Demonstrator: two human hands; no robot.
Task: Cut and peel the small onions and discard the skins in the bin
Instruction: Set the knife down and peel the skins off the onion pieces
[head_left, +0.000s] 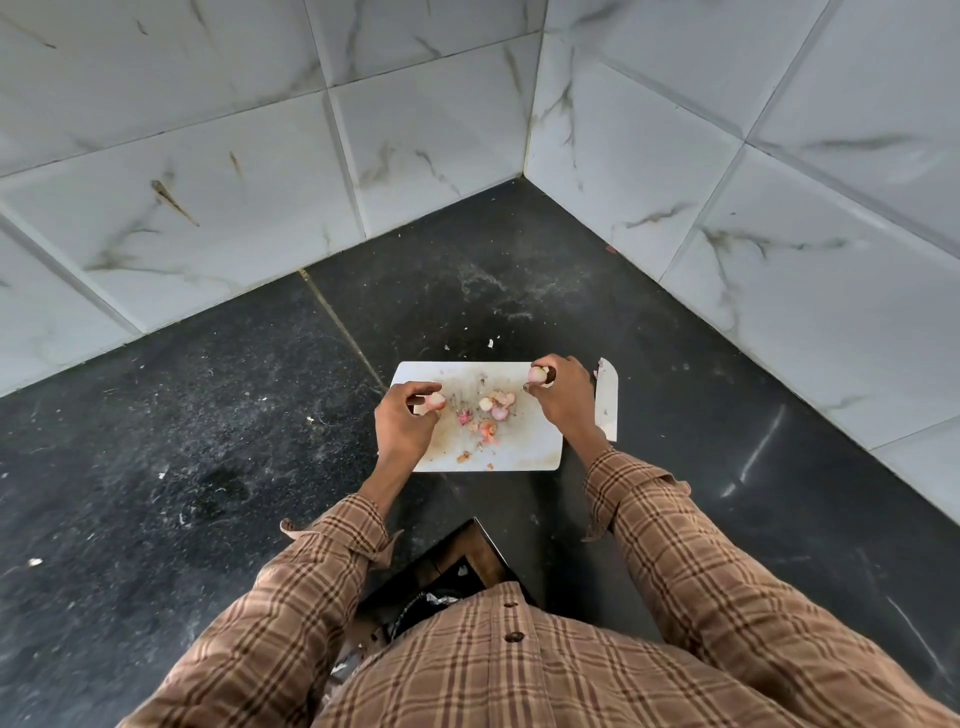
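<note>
While pinched — onion half (435, 400) in left hand (402, 423).

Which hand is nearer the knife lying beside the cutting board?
Right. The right hand, pinching an onion piece, is just beside the knife; the left hand holds another piece at the cutting board's opposite edge.

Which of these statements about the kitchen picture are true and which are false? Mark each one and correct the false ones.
1. Each hand holds a small onion piece. True: the left hand and the right hand each pinch one.
2. The knife is in the right hand. False: it lies on the counter, right of the cutting board.
3. Onion scraps lie on the board. True.
4. The board is black. False: it is white, on a black counter.
</note>
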